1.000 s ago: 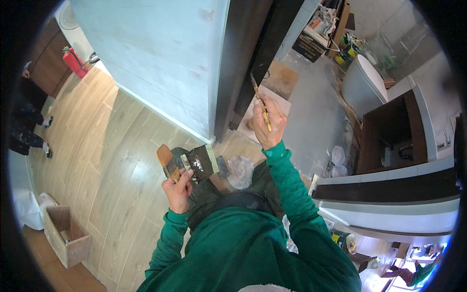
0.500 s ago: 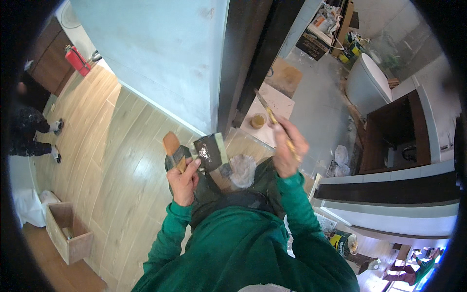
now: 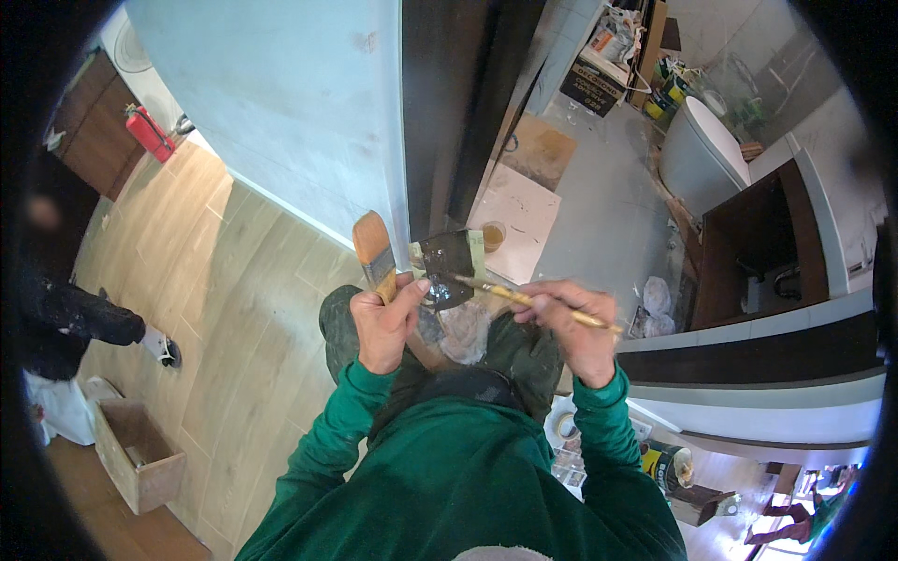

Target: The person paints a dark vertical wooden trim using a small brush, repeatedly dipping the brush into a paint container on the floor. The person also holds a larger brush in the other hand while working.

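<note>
My left hand (image 3: 383, 329) is closed round a wide flat paintbrush (image 3: 376, 254), its bristle end pointing up. The same hand grips a small pale-edged card (image 3: 456, 257) smeared with wet dark paint, the thumb pressed on its near corner. My right hand (image 3: 578, 329) pinches a thin paintbrush (image 3: 510, 294) with a yellowish handle. That brush's tip is at the dark paint on the card; whether it touches, I cannot make out. Just beyond the card, a clear cup of amber liquid (image 3: 493, 235) stands on a white board (image 3: 527, 210). A crumpled plastic bag (image 3: 465, 333) lies below the card.
A dark door frame (image 3: 454, 112) rises ahead beside a pale wall (image 3: 281, 93). Right are a toilet (image 3: 702, 154) and a dark cabinet (image 3: 748, 252). Left are a fire extinguisher (image 3: 150, 133), a person in dark clothes (image 3: 79, 313) and a wooden drawer (image 3: 140, 458). An open paint can (image 3: 666, 465) stands behind right.
My right hand has come down from near the door frame, bringing the thin brush to the card. My left hand has moved right and up with the card and wide brush. The person at left has stepped nearer.
</note>
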`<act>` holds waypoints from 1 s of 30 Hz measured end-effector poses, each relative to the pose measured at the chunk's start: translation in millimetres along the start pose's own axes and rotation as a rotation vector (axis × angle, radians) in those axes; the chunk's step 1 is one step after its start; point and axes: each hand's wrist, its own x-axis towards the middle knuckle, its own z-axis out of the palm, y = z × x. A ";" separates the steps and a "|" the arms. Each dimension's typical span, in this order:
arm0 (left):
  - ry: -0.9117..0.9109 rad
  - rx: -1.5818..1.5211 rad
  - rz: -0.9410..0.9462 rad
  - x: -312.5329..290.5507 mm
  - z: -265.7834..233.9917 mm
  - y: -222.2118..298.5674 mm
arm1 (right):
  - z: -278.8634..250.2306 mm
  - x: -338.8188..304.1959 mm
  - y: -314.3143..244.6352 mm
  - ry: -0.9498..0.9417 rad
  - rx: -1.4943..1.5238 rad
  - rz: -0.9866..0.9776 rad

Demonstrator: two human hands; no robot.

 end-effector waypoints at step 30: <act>0.161 0.073 -0.106 -26.1 -67.7 -33.3 | 51.2 143.5 41.0 0.610 -0.431 -0.822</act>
